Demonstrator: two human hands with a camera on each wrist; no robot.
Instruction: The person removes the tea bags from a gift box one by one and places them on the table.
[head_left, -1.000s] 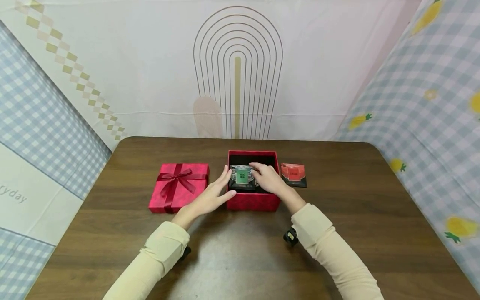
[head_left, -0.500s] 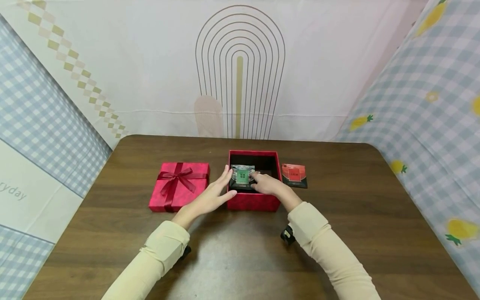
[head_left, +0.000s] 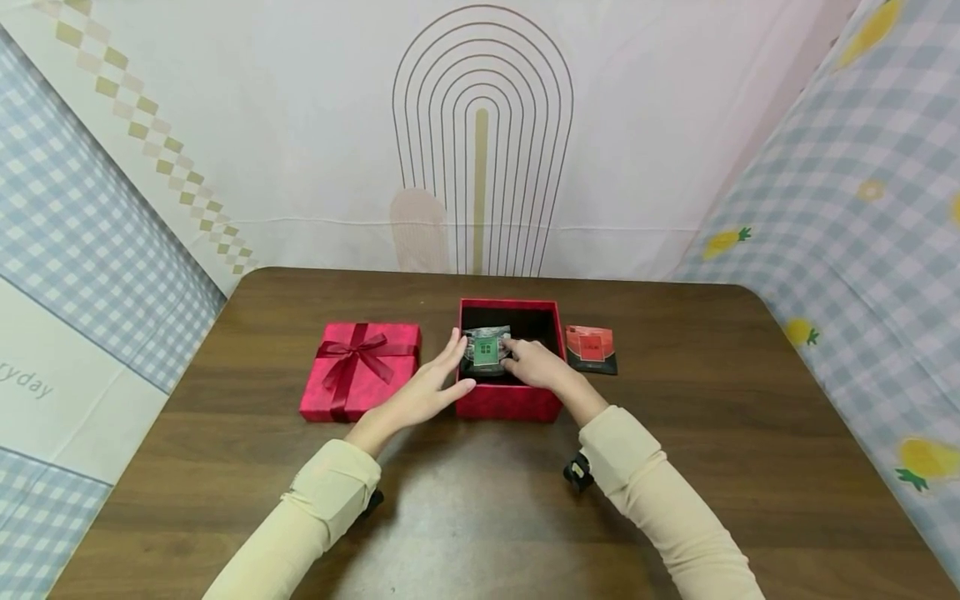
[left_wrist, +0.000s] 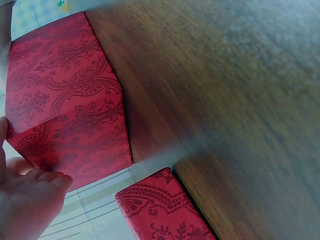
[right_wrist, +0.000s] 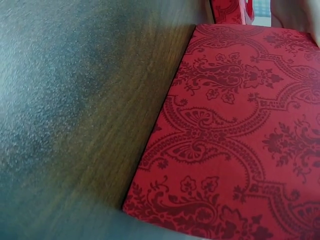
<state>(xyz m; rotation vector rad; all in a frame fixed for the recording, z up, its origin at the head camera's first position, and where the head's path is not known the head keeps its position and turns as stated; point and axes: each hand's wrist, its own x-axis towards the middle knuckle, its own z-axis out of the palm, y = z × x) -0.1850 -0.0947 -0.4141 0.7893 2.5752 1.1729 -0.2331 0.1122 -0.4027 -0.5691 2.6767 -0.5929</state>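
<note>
A red patterned gift box (head_left: 510, 403) stands uncovered on the table, its inside dark. Within its left part is a dark packet with a green label (head_left: 486, 351), its printed face showing. My right hand (head_left: 536, 364) reaches over the front rim, thumb and index finger at the packet's right edge; the other fingers are hidden. My left hand (head_left: 427, 388) lies along the box's left side with fingers straight and thumb apart, the thumb tip near the front corner. In the left wrist view the left hand (left_wrist: 32, 200) is beside the red box wall (left_wrist: 65, 85).
Left of the box sits its red lid (head_left: 401, 387) with a dark red ribbon bow (head_left: 358, 357). A red and black packet (head_left: 591, 350) lies flat just right of the box. All stand on a brown wooden table (head_left: 480, 517), with a printed cloth (head_left: 315, 125) hanging behind.
My right hand's fingers have shifted from the packet's upper right corner down to its right edge inside the box. The left hand stays beside the box.
</note>
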